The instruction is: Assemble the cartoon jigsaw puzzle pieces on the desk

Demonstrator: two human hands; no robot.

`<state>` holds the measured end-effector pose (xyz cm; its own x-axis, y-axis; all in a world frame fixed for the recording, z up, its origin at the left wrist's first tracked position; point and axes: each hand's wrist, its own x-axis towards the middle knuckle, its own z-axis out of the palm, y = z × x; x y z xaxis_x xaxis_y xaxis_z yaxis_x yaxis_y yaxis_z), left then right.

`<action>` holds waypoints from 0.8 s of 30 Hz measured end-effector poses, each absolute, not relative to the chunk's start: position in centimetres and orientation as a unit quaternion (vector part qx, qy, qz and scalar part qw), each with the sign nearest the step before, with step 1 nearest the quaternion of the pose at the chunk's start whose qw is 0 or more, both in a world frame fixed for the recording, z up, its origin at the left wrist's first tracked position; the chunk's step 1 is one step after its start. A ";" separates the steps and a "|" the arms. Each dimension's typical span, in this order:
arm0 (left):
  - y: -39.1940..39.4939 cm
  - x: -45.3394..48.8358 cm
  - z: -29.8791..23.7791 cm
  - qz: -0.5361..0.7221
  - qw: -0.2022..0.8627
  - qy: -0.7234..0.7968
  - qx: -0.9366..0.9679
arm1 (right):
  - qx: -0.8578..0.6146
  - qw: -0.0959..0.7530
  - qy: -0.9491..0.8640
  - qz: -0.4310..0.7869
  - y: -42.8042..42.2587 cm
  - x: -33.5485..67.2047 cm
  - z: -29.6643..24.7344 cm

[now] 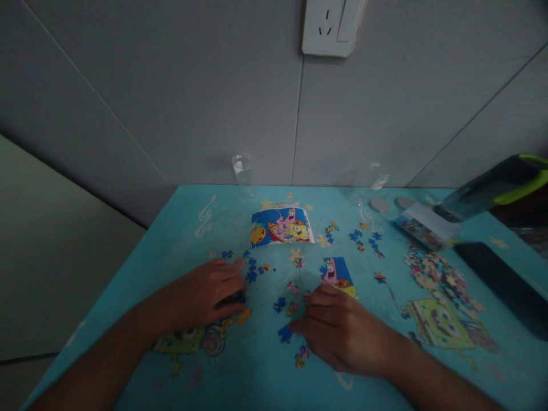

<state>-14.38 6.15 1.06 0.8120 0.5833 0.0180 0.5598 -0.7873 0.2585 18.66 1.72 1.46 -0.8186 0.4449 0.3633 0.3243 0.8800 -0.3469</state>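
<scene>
My left hand (209, 294) rests on the table at left, fingers curved and thumb held apart. Dark blue jigsaw pieces (252, 269) lie by its fingertips, and an orange piece (244, 316) lies by the thumb. My right hand (342, 330) is low over the table with bent fingers. Its fingers are at the lower edge of a joined puzzle section (338, 273) showing a pink figure. The right thumb is spread and reaches to a blue piece (285, 333). Parts of the right fingertips are hidden. Behind the hands lies a picture card (282, 227) with cartoon figures.
Loose pieces (356, 237) lie right of the card. Further right are a heap of mixed pieces (440, 277), a dark flat object (505, 288), a printed packet (428, 225) and a bottle (479, 191). Clear tubes (243, 174) stand by the wall, near round grey lids (379, 205).
</scene>
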 end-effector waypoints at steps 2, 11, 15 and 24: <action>6.1 -14.5 0.8 0.048 0.109 0.301 0.946 | -0.204 0.219 -0.945 0.135 1.7 18.7 1.4; 6.3 -14.8 0.4 0.063 0.076 0.301 0.948 | -0.206 0.207 -0.947 0.131 1.7 18.8 1.4; 6.4 -14.8 0.4 0.074 0.048 0.294 0.952 | -0.207 0.207 -0.948 0.125 1.8 18.8 1.4; 6.3 -14.9 0.3 0.083 0.027 0.285 0.955 | -0.211 0.208 -0.948 0.114 1.7 18.8 1.4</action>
